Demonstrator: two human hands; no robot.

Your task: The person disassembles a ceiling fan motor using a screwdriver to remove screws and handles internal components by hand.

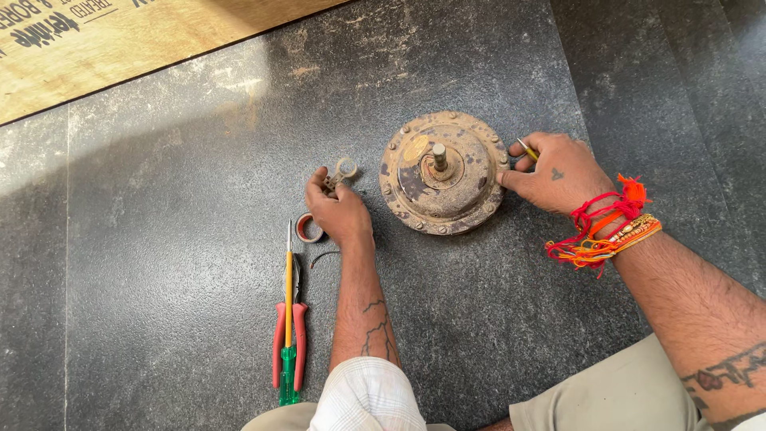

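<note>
A person is sitting on a dark speckled stone floor (175, 263), working over a round, rusty metal housing (444, 172) that is lying flat with a short shaft (440, 156) sticking up from its middle. The right hand (554, 173) is pressing against the housing's rim, pinching a small yellow-tipped tool (527, 149). The left hand (339, 209) is resting on the floor well left of the housing, closing its fingers on a small pale ring-shaped part (344, 169). Just beside that hand a roll of tape (308, 228) is lying, and below it red-handled pliers (289, 339) and a yellow-and-green screwdriver (288, 319) are lying together. A wooden board (120, 40) is lying along the top left.
</note>
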